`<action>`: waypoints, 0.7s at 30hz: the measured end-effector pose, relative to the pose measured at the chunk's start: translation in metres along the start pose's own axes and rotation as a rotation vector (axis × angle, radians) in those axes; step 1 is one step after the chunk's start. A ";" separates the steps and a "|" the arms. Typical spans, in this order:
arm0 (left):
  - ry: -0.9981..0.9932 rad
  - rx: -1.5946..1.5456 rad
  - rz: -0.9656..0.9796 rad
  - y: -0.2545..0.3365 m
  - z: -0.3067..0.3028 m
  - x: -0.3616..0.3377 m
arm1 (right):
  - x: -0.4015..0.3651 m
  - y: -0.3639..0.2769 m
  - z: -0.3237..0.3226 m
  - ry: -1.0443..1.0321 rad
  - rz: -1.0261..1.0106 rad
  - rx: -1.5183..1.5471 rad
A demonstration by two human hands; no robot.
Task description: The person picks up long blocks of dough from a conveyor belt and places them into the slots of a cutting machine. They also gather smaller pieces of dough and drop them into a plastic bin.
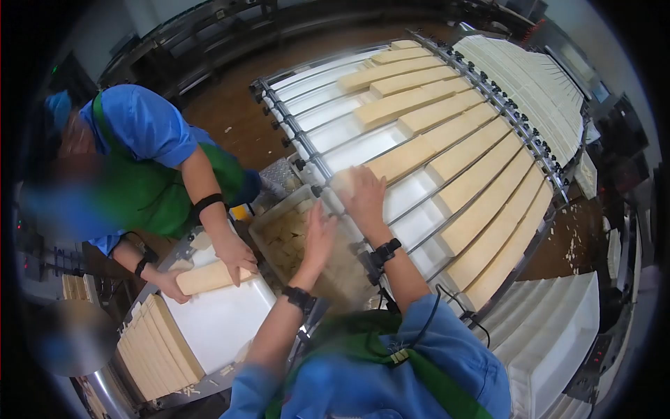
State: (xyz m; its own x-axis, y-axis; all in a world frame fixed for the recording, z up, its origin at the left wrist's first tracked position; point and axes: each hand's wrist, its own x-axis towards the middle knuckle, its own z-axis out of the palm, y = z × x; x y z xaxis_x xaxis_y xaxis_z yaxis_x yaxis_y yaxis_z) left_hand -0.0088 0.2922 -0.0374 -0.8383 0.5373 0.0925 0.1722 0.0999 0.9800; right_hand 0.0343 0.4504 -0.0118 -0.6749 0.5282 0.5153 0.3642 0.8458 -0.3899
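My right hand [364,197] is at the near left end of a white conveyor with lanes [407,199]. Its fingers are closed on a pale yellow piece [342,183], cut from what looks like dough or bean curd; the hand covers part of it. Just to its left, my left hand [319,236] is held over a bin [262,222] of loose pale pieces [289,234]. That hand's fingers are stretched out, with nothing seen in them. Long pale slabs [481,188] lie along the lanes, between thin metal rails, close by my right hand.
At left a co-worker in a green apron [150,199] holds a pale block [213,278] on a white board [223,318], beside a row of upright slabs [157,349]. White ribbed trays [551,328] stand at lower right. A second conveyor [523,84] lies beyond the roller bar.
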 end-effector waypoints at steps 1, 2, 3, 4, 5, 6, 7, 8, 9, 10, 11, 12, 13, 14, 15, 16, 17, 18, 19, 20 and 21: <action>-0.030 -0.131 -0.042 -0.009 0.015 0.012 | 0.000 -0.001 -0.002 -0.015 0.018 0.023; -0.038 -0.139 -0.037 -0.014 0.026 0.024 | 0.001 0.000 -0.003 -0.014 0.021 0.030; -0.008 -0.139 -0.099 -0.019 0.037 0.036 | 0.000 0.002 0.000 -0.007 0.022 0.019; 0.018 -0.137 -0.160 -0.009 0.044 0.044 | 0.000 0.006 0.005 -0.027 0.007 0.010; 0.005 -0.143 -0.150 0.000 0.045 0.048 | 0.000 0.012 0.009 -0.044 -0.006 0.001; -0.146 -0.058 -0.192 0.031 0.035 0.049 | -0.001 0.017 0.007 -0.057 -0.053 -0.035; -0.294 0.031 -0.233 0.043 0.032 0.052 | 0.004 0.032 0.010 -0.047 -0.045 -0.045; -0.211 0.061 -0.217 0.021 0.044 0.055 | 0.011 0.049 0.013 -0.111 -0.039 0.058; -0.220 0.061 -0.213 0.024 0.046 0.053 | 0.018 0.066 0.013 -0.177 -0.032 0.165; -0.187 0.057 -0.231 0.030 0.047 0.051 | 0.029 0.085 0.005 -0.083 0.024 0.165; -0.151 0.053 -0.250 0.037 0.048 0.050 | 0.042 0.106 -0.005 0.010 0.078 0.168; -0.136 0.031 -0.249 0.038 0.048 0.050 | 0.055 0.125 -0.015 0.101 0.130 0.050; -0.137 0.033 -0.250 0.037 0.048 0.049 | 0.067 0.141 -0.024 0.190 0.182 -0.068; -0.132 0.016 -0.254 0.037 0.048 0.048 | 0.077 0.152 -0.031 0.173 0.258 -0.184; -0.126 -0.001 -0.256 0.038 0.048 0.049 | 0.086 0.161 -0.037 0.157 0.332 -0.299; -0.124 0.000 -0.254 0.037 0.047 0.050 | 0.092 0.171 -0.038 0.158 0.331 -0.297; -0.112 -0.055 -0.271 0.037 0.048 0.050 | 0.097 0.180 -0.039 0.065 0.366 -0.367; -0.099 -0.111 -0.288 0.034 0.048 0.051 | 0.103 0.183 -0.040 -0.029 0.400 -0.436; -0.095 -0.111 -0.286 0.030 0.047 0.052 | 0.107 0.185 -0.038 -0.028 0.396 -0.435; -0.100 -0.095 -0.282 0.026 0.046 0.053 | 0.110 0.187 -0.036 -0.024 0.416 -0.451; -0.107 -0.078 -0.281 0.024 0.046 0.054 | 0.111 0.188 -0.034 -0.022 0.436 -0.468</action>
State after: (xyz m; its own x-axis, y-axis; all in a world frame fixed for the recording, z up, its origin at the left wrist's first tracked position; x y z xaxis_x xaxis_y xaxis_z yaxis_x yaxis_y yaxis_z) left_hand -0.0260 0.3622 -0.0166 -0.7878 0.5828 -0.1994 -0.1026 0.1950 0.9754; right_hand 0.0497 0.6710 -0.0021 -0.4123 0.8338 0.3671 0.8469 0.4993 -0.1830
